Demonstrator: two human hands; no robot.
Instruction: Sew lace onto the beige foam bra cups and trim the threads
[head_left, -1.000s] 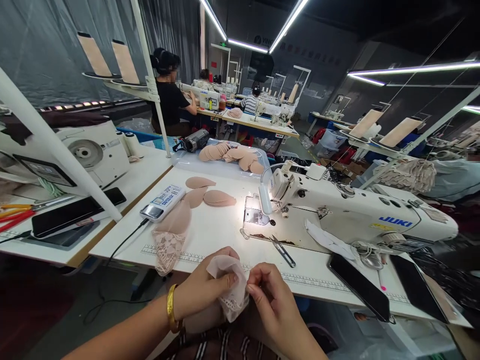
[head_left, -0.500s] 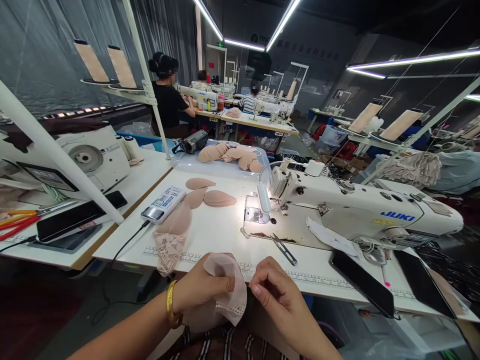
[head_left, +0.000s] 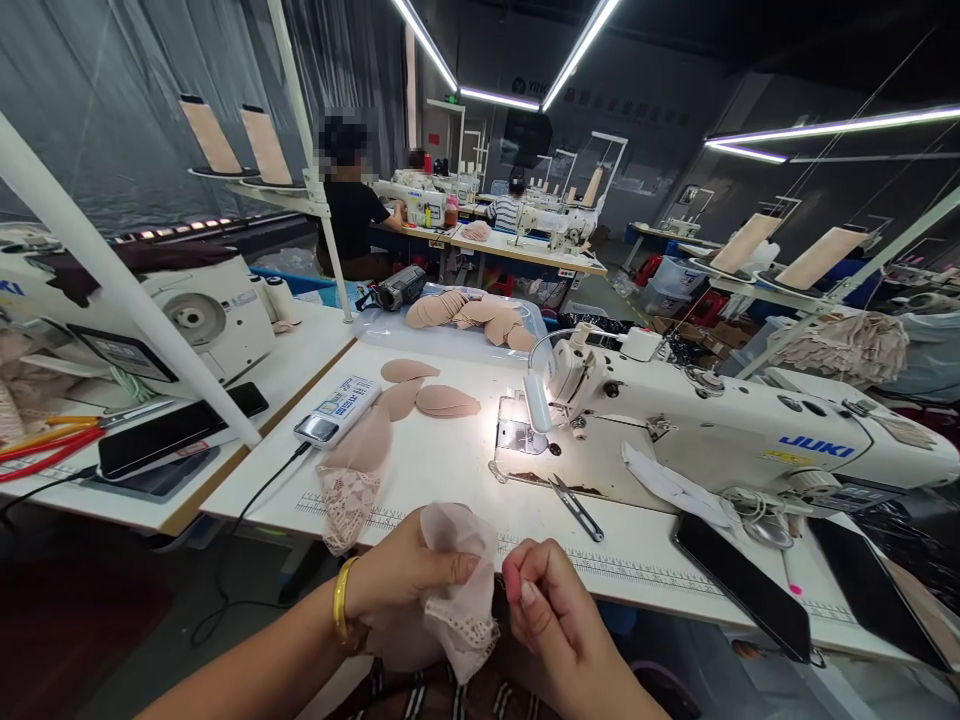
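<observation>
A garment workshop under long strip lights, with rows of sewing stations running back and other people seated at them. In front lies a white sewing table (head_left: 450,470) carrying one Juki sewing machine (head_left: 750,440).

Three loose foam cups (head_left: 448,401) lie on the table near the machine's lamp. One lace-trimmed piece (head_left: 349,470) hangs over the near edge beside a control box (head_left: 337,410). One pair of thread snips (head_left: 576,507) rests below the needle plate, and two dark phones (head_left: 739,585) lie to the right. At the far end a clear plastic tray (head_left: 420,338) holds a heap of more foam cups (head_left: 465,310), too overlapped to count.

The left hand (head_left: 405,575), wearing a gold bangle (head_left: 343,605), is closed on a pale pink fabric piece (head_left: 457,570) with a lace hem, held just off the table's near edge above the lap. The right hand (head_left: 547,610) is curled narrow, thumb pressed to forefinger, just beside the fabric's edge; whether it nips anything cannot be told.

Half a second ago the right hand stood clearly apart from the fabric; it has since drawn in close. The left hand's grip is unchanged.
</observation>
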